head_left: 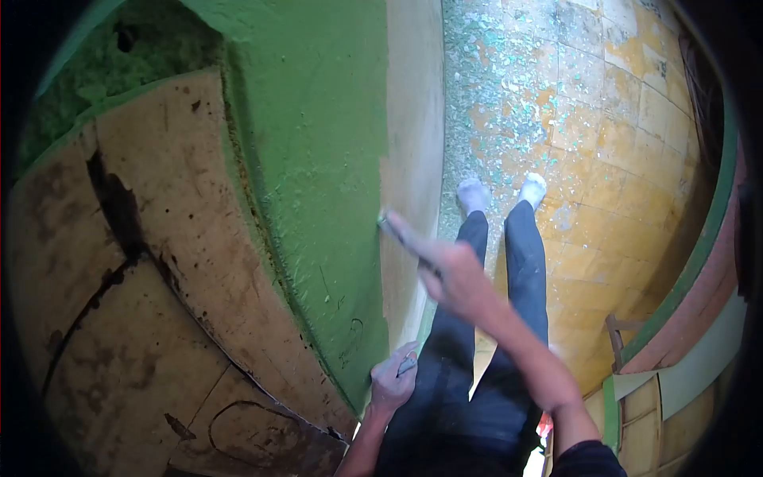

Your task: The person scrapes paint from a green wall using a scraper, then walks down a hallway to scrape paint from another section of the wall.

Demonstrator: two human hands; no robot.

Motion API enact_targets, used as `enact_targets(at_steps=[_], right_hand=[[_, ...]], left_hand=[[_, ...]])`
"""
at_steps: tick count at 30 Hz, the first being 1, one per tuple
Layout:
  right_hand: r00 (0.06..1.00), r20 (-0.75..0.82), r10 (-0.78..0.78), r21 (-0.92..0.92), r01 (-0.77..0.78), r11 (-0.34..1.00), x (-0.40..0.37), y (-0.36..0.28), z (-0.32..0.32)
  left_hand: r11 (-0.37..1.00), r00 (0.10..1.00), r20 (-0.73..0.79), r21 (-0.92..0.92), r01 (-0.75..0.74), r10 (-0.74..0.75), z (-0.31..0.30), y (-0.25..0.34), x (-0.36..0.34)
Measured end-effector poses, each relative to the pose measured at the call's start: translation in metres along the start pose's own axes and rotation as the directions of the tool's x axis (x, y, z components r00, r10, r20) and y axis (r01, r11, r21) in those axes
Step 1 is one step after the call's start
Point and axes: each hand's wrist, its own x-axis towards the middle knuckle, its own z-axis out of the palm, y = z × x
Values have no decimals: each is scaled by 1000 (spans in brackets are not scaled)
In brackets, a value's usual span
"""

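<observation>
My right hand (457,274) is closed round a scraper-like tool, its index finger stretched along it. The tool's tip (385,219) meets the wall where green paint (326,183) borders a bare, pale strip (404,262). Lower down, close to my thigh, my left hand (393,380) is closed on a small grey object (407,365), too hidden to name. Pale dust coats the fingers of my left hand.
Paint flakes (501,87) litter the yellow tiled floor (596,270) beyond my feet (532,189). A cracked brown surface (183,167) lies left of the green wall. At the right stands a green-edged, pink curved wall (703,294).
</observation>
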Motion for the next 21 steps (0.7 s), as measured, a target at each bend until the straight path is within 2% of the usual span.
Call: enact_targets(at_steps=[1,2,4,8,11,12,15,16,19,20,21], right_hand=[[996,71,57,-43,-54,998,3,0,-7],[1000,22,-11,-82,13,997,22,10,-16],[998,-63,-11,34,14,999,31,10,-14],[997,-69,-27,97,33,995,-5,8,16],[969,-224,-108,38,120,992,41,-2,-7],[967,-238,-91,27,100,995,64,-10,-23],[989,-144,-23,76,34,997,41,-6,-2],[999,-49,23,45,-21,999,14,-16,3],[990,-123,-75,-81,65,995,36,-16,-15],[995,-95,29,-18,-31,999,64,-12,-31],[996,-70,62,11,-61,998,66,-9,-30]], left_hand=[[1000,1000,2,4,16,-16,-2,1,-1],[1000,1000,3,2,26,-26,0,1,1],[1000,1000,17,6,21,-21,2,-2,0],[999,999,27,25,-23,22,-3,0,3],[999,999,33,25,-34,33,1,-3,2],[998,999,31,39,-45,44,1,-3,2],[999,999,31,41,-25,23,-4,-2,1],[1000,999,33,24,-15,14,-2,-3,2],[999,999,16,23,-44,44,-1,-4,2],[999,999,21,29,-42,42,2,-5,2],[998,999,29,39,-41,40,2,-6,2]])
